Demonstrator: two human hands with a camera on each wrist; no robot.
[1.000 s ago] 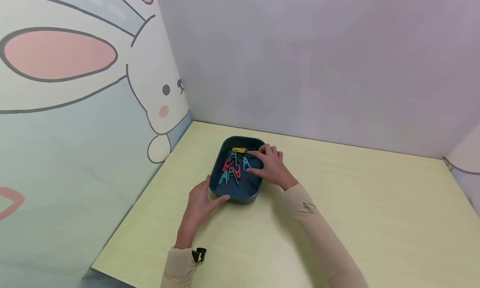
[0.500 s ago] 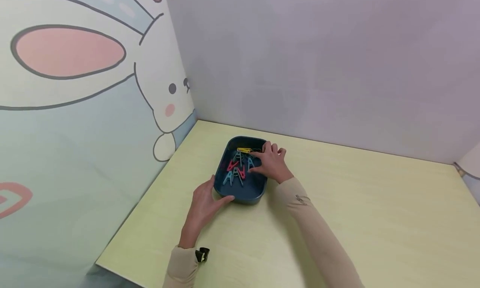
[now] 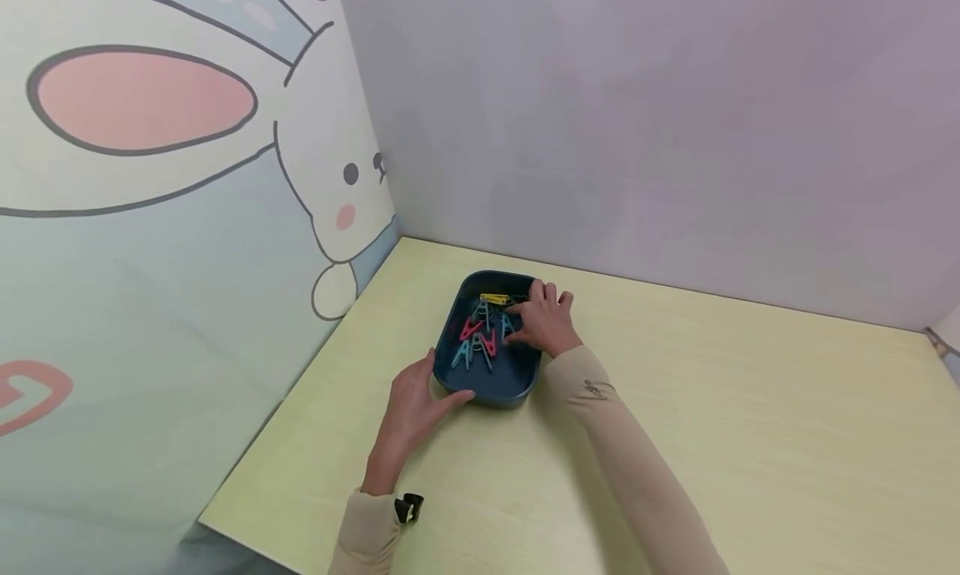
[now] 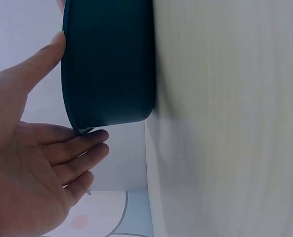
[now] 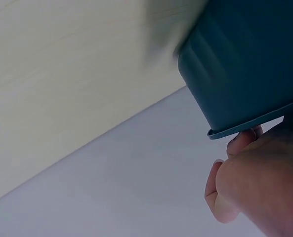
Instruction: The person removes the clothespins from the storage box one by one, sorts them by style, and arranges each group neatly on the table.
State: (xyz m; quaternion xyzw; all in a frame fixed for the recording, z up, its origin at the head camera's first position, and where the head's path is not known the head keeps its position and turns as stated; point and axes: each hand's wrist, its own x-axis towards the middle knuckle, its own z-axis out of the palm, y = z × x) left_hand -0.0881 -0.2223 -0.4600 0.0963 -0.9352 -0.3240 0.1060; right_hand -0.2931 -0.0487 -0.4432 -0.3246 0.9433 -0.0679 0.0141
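Note:
In the head view a dark blue plastic bin (image 3: 480, 385) stands on the table. Inside it lie several small clothespins: a yellow one (image 3: 494, 299), a red one (image 3: 489, 342) and light blue ones, such as a light blue clothespin (image 3: 461, 354). My left hand (image 3: 411, 402) touches the bin's near left corner, thumb at the near rim; the left wrist view shows its fingers nearly straight beside the wall. My right hand (image 3: 546, 321) reaches over the right rim. Its thumb and index finger are spread apart inside, either side of a light blue clothespin (image 3: 506, 325).
The pale wooden table (image 3: 720, 408) extends far to the right and toward the front. Behind it rises a grey wall (image 3: 637, 125). A wall with a painted rabbit (image 3: 322, 175) borders the left side. A black strap (image 3: 408, 508) sits at the left sleeve.
The whole scene has shifted slightly to the right in the head view. Both hands keep their places at the bin, and the clothespins lie as before.

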